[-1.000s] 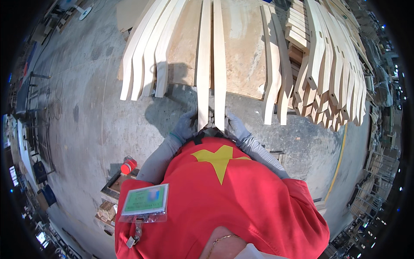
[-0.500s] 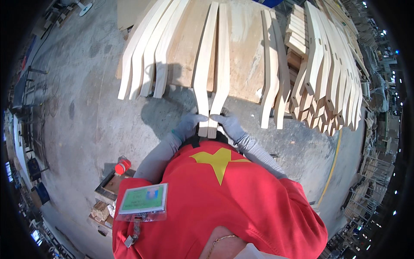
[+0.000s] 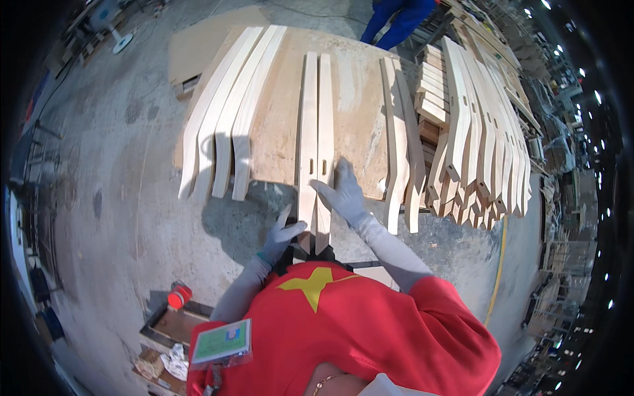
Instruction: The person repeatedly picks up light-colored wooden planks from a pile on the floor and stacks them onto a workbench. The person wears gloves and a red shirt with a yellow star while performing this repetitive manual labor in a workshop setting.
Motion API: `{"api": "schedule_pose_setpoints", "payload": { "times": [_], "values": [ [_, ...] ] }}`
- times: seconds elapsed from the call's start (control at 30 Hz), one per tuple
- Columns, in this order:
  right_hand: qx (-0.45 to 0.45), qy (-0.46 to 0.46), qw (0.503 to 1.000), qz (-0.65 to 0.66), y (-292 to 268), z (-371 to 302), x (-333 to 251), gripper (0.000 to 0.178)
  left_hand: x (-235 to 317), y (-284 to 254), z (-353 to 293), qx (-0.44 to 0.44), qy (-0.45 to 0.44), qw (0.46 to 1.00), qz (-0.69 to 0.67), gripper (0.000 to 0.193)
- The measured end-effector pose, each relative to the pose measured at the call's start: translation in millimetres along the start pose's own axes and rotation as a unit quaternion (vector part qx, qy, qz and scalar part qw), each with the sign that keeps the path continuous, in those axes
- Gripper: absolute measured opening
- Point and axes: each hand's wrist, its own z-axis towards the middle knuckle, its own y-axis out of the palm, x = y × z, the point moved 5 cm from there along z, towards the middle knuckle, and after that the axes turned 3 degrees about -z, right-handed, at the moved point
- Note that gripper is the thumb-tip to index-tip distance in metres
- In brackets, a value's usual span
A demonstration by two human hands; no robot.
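Note:
Two long pale wooden legs lie side by side in front of me, the left leg (image 3: pixel 308 132) and the right leg (image 3: pixel 324 132). Each shows a small slot on its upper face, and their near ends stick out past the table edge toward my body. My left hand (image 3: pixel 280 236), in a grey glove, is beside the left leg's near end, fingers apart, with fingertips at its edge. My gloved right hand (image 3: pixel 343 196) rests along the right leg with fingers spread, its thumb reaching over toward the left leg. Neither hand is wrapped round a leg.
Several curved legs (image 3: pixel 228 119) lie at the table's left. Two more legs (image 3: pixel 396 145) sit right of centre, beside a large stack of legs (image 3: pixel 475 132). The wooden tabletop (image 3: pixel 356 99) bears them. Someone in blue trousers (image 3: pixel 389 20) stands beyond. A red-lidded container (image 3: pixel 179 296) is lower left.
Both legs have been turned, so their slotted faces now show. My hands have let go of the near ends; the right has moved forward along the legs, and the left fingers have spread.

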Motion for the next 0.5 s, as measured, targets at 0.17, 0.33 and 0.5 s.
{"api": "schedule_pose_setpoints", "payload": {
  "times": [0.17,0.33,0.5],
  "values": [
    [-0.036,0.166,0.971,-0.167,32,96,-45,0.088,-6,-17,-19,0.013,-0.192,0.955,-0.226,0.055],
    [-0.012,0.205,0.961,-0.185,36,116,-37,0.081,-15,-50,-40,0.043,-0.26,0.935,-0.237,0.059],
    [-0.046,0.149,0.986,-0.057,0,93,-23,0.088,-10,-72,-38,0.011,-0.259,0.932,-0.253,0.055]
  ]
}}
